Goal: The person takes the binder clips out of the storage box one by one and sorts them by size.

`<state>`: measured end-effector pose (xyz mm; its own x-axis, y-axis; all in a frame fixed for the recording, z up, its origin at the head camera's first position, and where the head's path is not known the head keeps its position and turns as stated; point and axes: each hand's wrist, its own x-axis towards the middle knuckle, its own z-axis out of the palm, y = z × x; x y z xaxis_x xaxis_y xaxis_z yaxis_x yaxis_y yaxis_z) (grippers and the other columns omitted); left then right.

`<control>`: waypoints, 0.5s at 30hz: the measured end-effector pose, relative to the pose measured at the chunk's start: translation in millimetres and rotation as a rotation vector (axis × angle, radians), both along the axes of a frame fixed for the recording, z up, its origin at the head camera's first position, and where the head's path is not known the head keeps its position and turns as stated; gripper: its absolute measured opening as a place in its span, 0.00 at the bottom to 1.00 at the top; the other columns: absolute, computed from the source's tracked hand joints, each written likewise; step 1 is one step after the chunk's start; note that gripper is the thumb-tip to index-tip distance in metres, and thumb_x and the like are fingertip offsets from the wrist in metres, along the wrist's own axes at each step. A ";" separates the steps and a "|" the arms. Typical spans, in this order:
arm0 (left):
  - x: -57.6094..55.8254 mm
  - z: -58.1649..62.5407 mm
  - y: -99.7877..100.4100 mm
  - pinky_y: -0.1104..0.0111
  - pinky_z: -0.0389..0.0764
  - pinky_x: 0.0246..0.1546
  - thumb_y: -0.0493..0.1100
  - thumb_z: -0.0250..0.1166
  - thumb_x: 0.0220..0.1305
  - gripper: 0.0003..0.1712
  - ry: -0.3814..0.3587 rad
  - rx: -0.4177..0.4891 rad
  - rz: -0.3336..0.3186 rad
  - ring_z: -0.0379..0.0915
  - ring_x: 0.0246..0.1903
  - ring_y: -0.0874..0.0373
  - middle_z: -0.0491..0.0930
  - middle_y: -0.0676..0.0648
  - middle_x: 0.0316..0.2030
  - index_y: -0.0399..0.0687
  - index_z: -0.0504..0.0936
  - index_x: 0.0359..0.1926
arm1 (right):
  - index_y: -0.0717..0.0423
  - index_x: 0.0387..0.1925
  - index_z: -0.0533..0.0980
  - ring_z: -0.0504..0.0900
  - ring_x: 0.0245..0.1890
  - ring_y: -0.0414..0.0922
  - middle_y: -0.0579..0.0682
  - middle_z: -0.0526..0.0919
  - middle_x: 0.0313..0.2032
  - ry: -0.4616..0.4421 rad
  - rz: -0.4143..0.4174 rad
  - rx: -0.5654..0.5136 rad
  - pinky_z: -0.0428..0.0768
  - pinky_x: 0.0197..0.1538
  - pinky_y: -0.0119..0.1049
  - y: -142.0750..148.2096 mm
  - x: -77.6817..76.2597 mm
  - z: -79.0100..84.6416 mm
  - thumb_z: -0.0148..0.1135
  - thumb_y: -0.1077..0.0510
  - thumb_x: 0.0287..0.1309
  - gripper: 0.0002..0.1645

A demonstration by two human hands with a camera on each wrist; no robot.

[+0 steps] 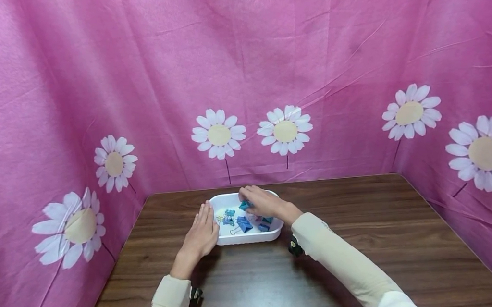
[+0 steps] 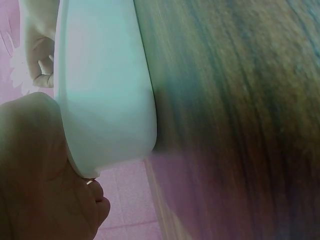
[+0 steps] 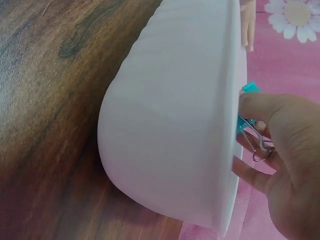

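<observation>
A white tray (image 1: 248, 238) with rounded corners holds several binder clips in blue, teal and other colours. Along its left rim rests my left hand (image 1: 200, 234), fingers straight and pointing away from me. My right hand (image 1: 260, 201) reaches over the tray's right side and pinches a teal binder clip (image 1: 245, 205). In the right wrist view, that clip's wire handles (image 3: 260, 150) stick out toward the palm, at the level of the rim. A blue binder clip (image 1: 244, 224) lies in the tray's middle, and a smaller teal clip (image 1: 229, 213) lies farther left. The right hand partly hides other clips.
The tray stands near the back edge of a dark wooden table (image 1: 357, 241). Behind and on both sides hangs a pink curtain (image 1: 238, 53) printed with white daisies. Dark straps hang under both cream sleeves (image 1: 340, 252).
</observation>
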<state>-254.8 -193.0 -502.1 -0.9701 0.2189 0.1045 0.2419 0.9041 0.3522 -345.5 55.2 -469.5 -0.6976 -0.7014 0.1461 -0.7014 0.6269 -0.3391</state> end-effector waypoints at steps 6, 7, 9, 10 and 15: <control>-0.6 -0.6 -0.2 0.44 0.51 0.85 0.42 0.43 0.82 0.36 0.003 0.002 0.001 0.41 0.85 0.35 0.44 0.31 0.85 0.24 0.53 0.81 | 0.50 0.52 0.85 0.79 0.59 0.48 0.50 0.78 0.58 0.032 0.015 -0.057 0.83 0.67 0.44 5.4 -0.3 4.7 0.71 0.61 0.69 0.12; -0.7 -0.6 -0.2 0.44 0.50 0.85 0.42 0.43 0.82 0.36 0.003 0.004 0.000 0.41 0.85 0.35 0.44 0.31 0.85 0.24 0.52 0.81 | 0.51 0.53 0.85 0.79 0.59 0.48 0.50 0.78 0.59 0.027 0.014 -0.067 0.84 0.68 0.43 6.5 -0.4 5.4 0.71 0.61 0.68 0.13; -0.9 -0.7 -0.2 0.44 0.50 0.86 0.42 0.43 0.82 0.36 0.001 0.006 0.000 0.41 0.85 0.35 0.44 0.31 0.85 0.24 0.52 0.81 | 0.54 0.55 0.84 0.81 0.58 0.46 0.50 0.78 0.59 0.017 0.009 -0.087 0.85 0.66 0.42 8.5 -0.1 6.7 0.72 0.60 0.68 0.16; -0.8 -0.7 -0.1 0.44 0.50 0.85 0.42 0.43 0.82 0.36 0.000 0.006 -0.001 0.40 0.85 0.35 0.44 0.31 0.85 0.24 0.52 0.81 | 0.55 0.56 0.82 0.81 0.56 0.46 0.50 0.78 0.58 0.009 0.004 -0.095 0.85 0.65 0.40 9.6 0.0 7.1 0.73 0.59 0.67 0.18; -0.4 -0.4 0.6 0.44 0.50 0.86 0.42 0.43 0.82 0.36 -0.008 0.015 0.002 0.40 0.85 0.35 0.44 0.31 0.85 0.24 0.52 0.81 | 0.52 0.50 0.78 0.81 0.50 0.44 0.48 0.79 0.52 -0.004 -0.012 -0.123 0.88 0.59 0.39 17.1 1.0 8.7 0.77 0.58 0.63 0.17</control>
